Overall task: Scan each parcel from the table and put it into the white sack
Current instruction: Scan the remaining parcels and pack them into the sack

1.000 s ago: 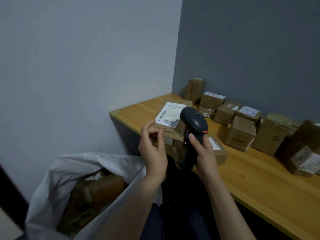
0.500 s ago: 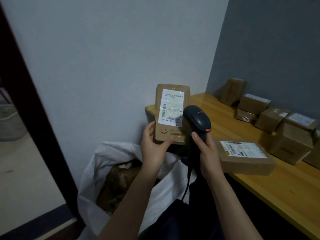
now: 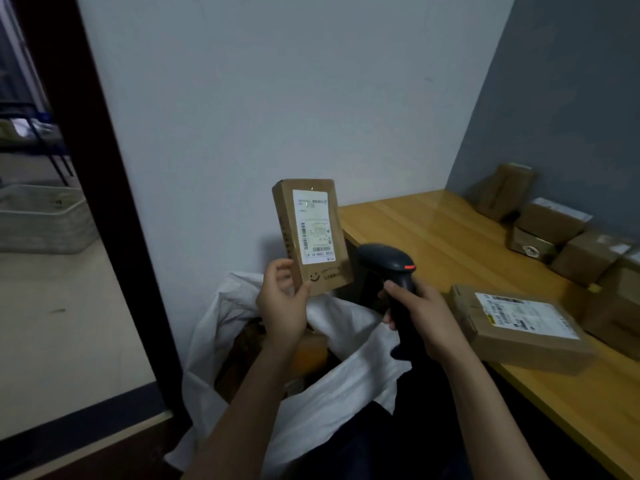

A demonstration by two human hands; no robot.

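Tilting slightly leftward since half a second ago, the parcel (image 3: pixel 311 237) is standing long axis upright, my left hand (image 3: pixel 284 306) clamping its lower end directly above the white sack (image 3: pixel 346 375); my right hand (image 3: pixel 426 320) is gripping the scanner (image 3: pixel 391 268) just beside it.

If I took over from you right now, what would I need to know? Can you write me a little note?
Left hand holds a parcel upright near the sack, label facing us.
Right hand grips the scanner beside it.
Done: packed parcels lie in the open sack.
On the table: a flat parcel near the edge, boxes by the wall.
Left: can't tell if the held one scanned. Scan it, drop it in, then the rest.
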